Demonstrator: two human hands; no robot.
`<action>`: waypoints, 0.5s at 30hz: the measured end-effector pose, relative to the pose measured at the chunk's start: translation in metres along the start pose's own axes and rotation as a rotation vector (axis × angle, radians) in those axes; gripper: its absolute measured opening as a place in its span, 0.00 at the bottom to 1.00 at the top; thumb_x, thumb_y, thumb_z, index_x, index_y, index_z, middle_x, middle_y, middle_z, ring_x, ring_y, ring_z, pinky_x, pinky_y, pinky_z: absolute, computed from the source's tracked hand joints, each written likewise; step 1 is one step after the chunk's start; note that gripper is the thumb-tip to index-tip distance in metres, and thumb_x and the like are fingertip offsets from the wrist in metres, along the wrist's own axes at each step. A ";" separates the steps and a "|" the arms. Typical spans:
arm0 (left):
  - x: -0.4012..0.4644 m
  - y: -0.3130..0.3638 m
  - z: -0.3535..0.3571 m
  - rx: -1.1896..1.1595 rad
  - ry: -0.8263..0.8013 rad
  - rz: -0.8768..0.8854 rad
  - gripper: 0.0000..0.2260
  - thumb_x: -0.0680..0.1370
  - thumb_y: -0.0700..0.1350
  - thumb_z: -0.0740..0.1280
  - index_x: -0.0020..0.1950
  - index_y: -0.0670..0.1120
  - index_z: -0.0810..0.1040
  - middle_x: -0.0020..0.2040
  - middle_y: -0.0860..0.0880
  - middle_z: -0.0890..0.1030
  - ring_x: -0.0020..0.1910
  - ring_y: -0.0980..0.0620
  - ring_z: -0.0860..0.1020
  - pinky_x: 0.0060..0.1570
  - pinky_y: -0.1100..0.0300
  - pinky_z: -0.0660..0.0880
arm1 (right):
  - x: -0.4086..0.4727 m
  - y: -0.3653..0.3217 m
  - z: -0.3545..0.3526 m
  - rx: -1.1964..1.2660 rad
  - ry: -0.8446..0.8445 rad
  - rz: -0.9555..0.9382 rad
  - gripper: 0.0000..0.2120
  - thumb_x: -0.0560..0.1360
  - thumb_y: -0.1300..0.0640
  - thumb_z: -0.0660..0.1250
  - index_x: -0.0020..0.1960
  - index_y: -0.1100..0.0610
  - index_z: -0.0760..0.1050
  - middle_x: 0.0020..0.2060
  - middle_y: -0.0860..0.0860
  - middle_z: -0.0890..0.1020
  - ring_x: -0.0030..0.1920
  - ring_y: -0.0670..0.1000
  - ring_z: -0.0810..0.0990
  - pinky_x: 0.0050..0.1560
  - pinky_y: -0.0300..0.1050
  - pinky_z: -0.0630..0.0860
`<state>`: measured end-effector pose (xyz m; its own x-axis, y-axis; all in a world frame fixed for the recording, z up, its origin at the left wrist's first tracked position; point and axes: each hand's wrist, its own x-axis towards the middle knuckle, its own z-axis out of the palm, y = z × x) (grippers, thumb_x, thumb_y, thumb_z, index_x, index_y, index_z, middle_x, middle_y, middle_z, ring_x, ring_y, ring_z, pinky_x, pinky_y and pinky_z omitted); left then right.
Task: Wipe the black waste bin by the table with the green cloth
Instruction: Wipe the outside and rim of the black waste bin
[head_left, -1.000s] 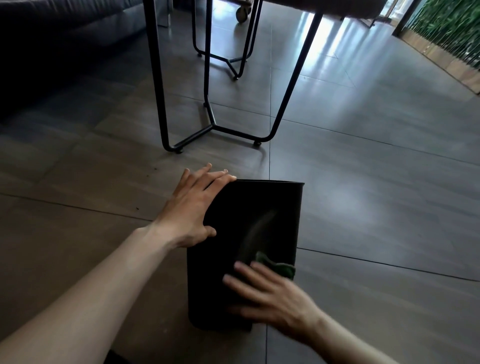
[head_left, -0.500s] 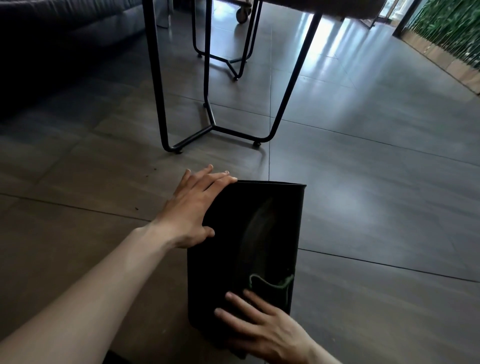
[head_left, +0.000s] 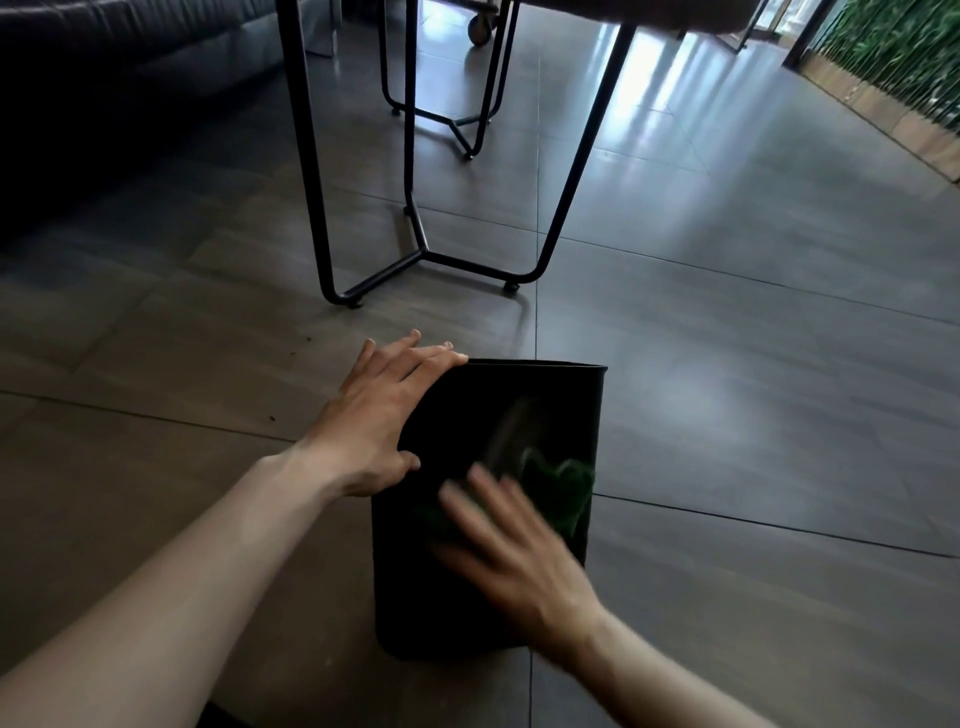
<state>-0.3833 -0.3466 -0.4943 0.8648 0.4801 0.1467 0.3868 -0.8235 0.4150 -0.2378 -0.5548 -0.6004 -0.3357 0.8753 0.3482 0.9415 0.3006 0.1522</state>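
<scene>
The black waste bin (head_left: 467, 415) lies on its side on the tiled floor, its mouth facing away from me. My left hand (head_left: 379, 415) rests flat on the bin's upper left edge, fingers spread over the rim corner. My right hand (head_left: 514, 551) is blurred and presses the green cloth (head_left: 563, 488) flat against the bin's upward side, near its right edge. Most of the cloth is hidden under my fingers; a crumpled part shows beyond the fingertips.
Black metal table legs (head_left: 431, 254) stand on the floor just beyond the bin. A dark sofa (head_left: 104, 62) fills the far left. A planter with green stalks (head_left: 893, 67) runs along the far right. Grey tiled floor (head_left: 753, 389) lies to the right.
My right hand slid with the cloth toward the bin's base, then back up toward the middle. My left hand and the bin stayed put.
</scene>
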 end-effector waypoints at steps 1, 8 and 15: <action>0.000 0.001 0.000 0.001 -0.001 -0.002 0.52 0.63 0.42 0.80 0.80 0.60 0.55 0.80 0.60 0.58 0.82 0.54 0.48 0.80 0.49 0.40 | -0.022 -0.012 0.007 -0.044 -0.100 -0.163 0.20 0.83 0.53 0.65 0.73 0.44 0.70 0.83 0.56 0.59 0.82 0.67 0.54 0.78 0.64 0.64; 0.000 0.002 -0.002 -0.007 0.005 0.005 0.52 0.63 0.42 0.81 0.80 0.60 0.56 0.80 0.59 0.59 0.82 0.53 0.48 0.80 0.48 0.40 | -0.008 0.039 -0.026 0.027 -0.096 -0.188 0.15 0.84 0.57 0.66 0.69 0.46 0.77 0.81 0.56 0.64 0.81 0.64 0.60 0.77 0.62 0.67; 0.003 -0.001 0.000 -0.036 0.018 -0.002 0.50 0.63 0.39 0.77 0.80 0.59 0.57 0.80 0.59 0.59 0.82 0.53 0.48 0.79 0.51 0.38 | 0.056 0.050 -0.030 0.063 0.153 0.392 0.26 0.82 0.57 0.64 0.79 0.49 0.68 0.82 0.57 0.59 0.83 0.64 0.52 0.79 0.68 0.60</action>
<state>-0.3812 -0.3449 -0.4941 0.8579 0.4875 0.1621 0.3764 -0.8113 0.4474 -0.2105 -0.5019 -0.5452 0.0525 0.8628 0.5029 0.9971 -0.0174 -0.0741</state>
